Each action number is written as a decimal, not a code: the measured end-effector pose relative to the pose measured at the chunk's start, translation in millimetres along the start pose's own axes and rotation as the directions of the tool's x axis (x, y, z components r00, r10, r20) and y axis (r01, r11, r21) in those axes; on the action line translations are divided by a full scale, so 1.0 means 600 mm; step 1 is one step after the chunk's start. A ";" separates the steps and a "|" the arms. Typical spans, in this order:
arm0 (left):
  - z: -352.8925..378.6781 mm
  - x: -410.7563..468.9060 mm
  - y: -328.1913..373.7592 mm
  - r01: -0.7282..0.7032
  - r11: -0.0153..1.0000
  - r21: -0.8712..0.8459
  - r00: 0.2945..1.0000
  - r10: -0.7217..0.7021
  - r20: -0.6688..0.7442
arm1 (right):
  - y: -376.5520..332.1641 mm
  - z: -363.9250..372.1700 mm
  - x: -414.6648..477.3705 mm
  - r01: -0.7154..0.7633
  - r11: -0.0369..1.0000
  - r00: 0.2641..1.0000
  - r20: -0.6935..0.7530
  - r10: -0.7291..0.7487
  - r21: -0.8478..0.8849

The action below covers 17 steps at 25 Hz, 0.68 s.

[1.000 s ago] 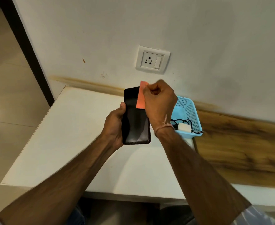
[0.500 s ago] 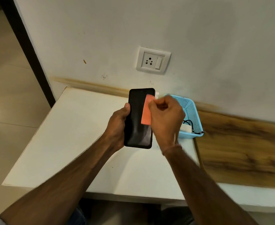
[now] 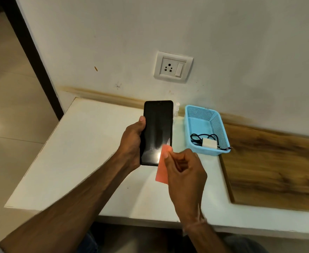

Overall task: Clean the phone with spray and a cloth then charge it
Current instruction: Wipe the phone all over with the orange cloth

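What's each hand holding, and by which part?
Left hand grips the phone by its lower left side, thumb on the edge. Right hand pinches the orange cloth near its top edge.

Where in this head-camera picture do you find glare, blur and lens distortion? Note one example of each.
Head view: glare, a bright patch low on the phone screen beside the orange cloth, another on the floor tiles at far left; head view: blur, the wooden board grain looks smeared; head view: distortion, the dark door frame leans and bows slightly.
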<state>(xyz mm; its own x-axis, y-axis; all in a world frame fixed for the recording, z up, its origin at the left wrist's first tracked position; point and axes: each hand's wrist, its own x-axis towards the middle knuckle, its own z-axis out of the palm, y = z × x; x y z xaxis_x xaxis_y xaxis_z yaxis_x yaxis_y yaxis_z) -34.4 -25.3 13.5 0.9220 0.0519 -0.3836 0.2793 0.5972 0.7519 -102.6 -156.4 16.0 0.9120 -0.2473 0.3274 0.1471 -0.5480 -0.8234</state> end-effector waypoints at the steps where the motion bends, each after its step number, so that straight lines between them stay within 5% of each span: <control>1: -0.002 0.001 -0.001 -0.008 1.000 0.013 1.000 0.008 0.002 | 0.001 -0.003 -0.007 -0.003 1.000 1.000 0.005 0.003 -0.018; 10: 0.001 -0.001 0.004 -0.022 1.000 -0.003 0.998 0.022 0.054 | -0.071 0.060 0.201 -0.033 0.995 0.997 -0.071 0.040 0.097; 17: 0.001 -0.002 0.010 0.080 0.988 -0.133 0.996 -0.083 -0.018 | -0.009 0.036 0.059 -0.055 0.988 0.998 0.048 0.049 0.141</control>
<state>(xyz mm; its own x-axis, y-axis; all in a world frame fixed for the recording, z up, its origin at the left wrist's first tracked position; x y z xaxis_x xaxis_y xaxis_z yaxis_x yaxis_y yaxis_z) -33.4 -22.1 18.8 0.8904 0.0167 -0.4548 0.3140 0.7008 0.6405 -63.0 -145.0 22.2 0.9353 -0.2354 0.2643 0.1490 -0.4155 -0.8973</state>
